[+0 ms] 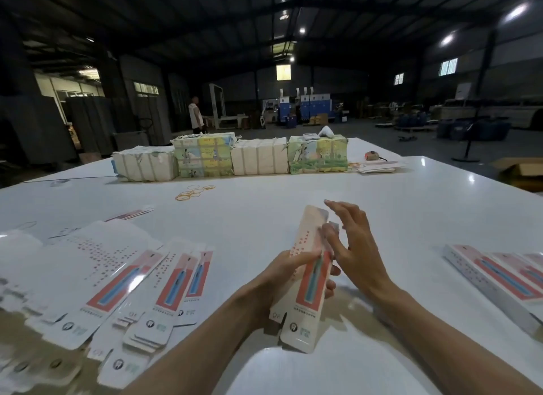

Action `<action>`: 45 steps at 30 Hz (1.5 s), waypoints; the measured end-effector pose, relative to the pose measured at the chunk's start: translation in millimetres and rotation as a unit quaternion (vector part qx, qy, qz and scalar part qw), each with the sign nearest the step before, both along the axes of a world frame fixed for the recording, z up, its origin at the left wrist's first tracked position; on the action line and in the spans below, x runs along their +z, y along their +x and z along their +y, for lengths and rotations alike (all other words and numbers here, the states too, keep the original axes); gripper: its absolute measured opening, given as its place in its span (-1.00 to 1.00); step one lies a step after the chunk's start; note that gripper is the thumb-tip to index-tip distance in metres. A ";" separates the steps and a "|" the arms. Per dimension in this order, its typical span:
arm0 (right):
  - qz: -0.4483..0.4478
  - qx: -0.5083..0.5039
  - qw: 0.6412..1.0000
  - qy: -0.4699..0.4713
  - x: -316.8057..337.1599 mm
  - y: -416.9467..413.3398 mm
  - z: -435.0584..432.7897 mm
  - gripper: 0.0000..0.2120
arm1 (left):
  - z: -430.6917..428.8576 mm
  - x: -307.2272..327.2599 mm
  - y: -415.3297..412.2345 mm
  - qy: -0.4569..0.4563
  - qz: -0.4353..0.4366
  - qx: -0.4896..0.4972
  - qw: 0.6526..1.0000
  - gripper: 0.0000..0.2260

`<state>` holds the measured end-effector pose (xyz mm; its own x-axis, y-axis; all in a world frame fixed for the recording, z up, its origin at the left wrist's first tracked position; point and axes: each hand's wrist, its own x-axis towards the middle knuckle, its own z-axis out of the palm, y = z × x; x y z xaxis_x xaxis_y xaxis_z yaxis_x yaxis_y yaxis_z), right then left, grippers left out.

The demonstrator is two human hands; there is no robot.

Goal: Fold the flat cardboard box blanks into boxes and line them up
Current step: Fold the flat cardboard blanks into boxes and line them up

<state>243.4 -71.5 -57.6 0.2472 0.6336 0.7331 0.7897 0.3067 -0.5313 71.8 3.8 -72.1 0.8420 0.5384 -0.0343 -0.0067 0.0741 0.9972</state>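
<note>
Left hand (283, 274) has a box blank (311, 280) gripped around its middle, thumb on top and fingers curled underneath. It's held up off the table, dead centre in front of the person, with its long side running away from the camera and the red-and-blue printed face up. The right hand (357, 247) is spread, fingers straight and fanned out, just to the right of the blank's far end. The thumb looks like it's touching the blank's edge there, but that bit is blurry so I can't swear to it.

Everything else, big to small:

- A huge glossy white table (293, 200) fills most of the view.
- Along its far side sits a row of strapped bundles (229, 158), some plain white and some with colourful print, touching side by side.
- Near left is a messy fanned-out pile of flat blanks (117, 280), overlapping each other, same print as the held one.
- Near right are folded boxes (499, 283), lying side by side in a row, well apart from the hands.
- A little scatter of yellow rubber bands (194, 191) lies mid-table, between the pile and the bundles.
</note>
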 end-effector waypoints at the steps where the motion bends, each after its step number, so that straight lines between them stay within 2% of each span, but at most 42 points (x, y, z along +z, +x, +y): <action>1: -0.011 -0.002 1.000 -0.020 1.0 0.1 -0.1 -0.57 | 0.1 -1.7 0.3 -0.002 -0.001 -0.010 1.000 -0.44; 6: -0.023 -0.008 0.997 -0.075 3.1 0.3 -1.0 -0.65 | -2.4 2.6 3.2 -0.011 -0.011 -0.021 1.000 -0.41; 10: 0.043 0.019 0.994 -0.099 7.5 1.4 -4.1 -0.73 | -6.5 4.2 4.7 0.004 -0.006 -0.033 0.999 -0.39; 16: 0.036 0.014 0.994 -0.104 7.8 -6.6 -9.2 -0.77 | -6.8 3.2 4.8 -0.008 -0.015 0.003 1.000 -0.33; 20: 0.083 0.034 0.991 -0.096 11.5 -8.0 -7.0 -0.94 | -10.0 5.0 3.3 -0.048 -0.036 0.006 0.998 -0.30; 25: 0.184 0.053 0.978 -0.079 22.2 -1.8 -5.8 -0.86 | -11.5 8.7 1.8 -0.069 -0.044 -0.025 0.996 -0.35; 32: 0.283 0.124 0.945 -0.104 34.6 9.0 -12.5 -0.83 | -11.5 20.4 1.0 -0.049 -0.006 -0.057 0.997 -0.29; 38: 0.339 0.186 0.916 -0.109 40.7 12.8 -17.7 -0.81 | -14.8 27.6 1.8 -0.054 -0.023 -0.092 0.994 -0.33; 40: 0.355 0.212 0.904 -0.107 40.2 12.3 -17.9 -0.79 | -16.8 24.6 3.8 -0.058 -0.021 -0.075 0.995 -0.38; 43: 0.363 0.224 0.901 -0.079 35.7 9.9 -15.3 -0.74 | -19.8 17.1 8.5 -0.097 -0.025 -0.053 0.993 -0.40; 45: 0.360 0.212 0.906 -0.061 32.6 4.1 -13.8 -0.75 | -16.8 14.6 9.2 -0.136 -0.059 -0.043 0.988 -0.40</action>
<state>247.5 -85.3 -25.0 0.3500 0.8491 0.3956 0.0495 0.4050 -0.9130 81.0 -12.9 -57.5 0.8913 0.4484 -0.0666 -0.1038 0.3449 0.9329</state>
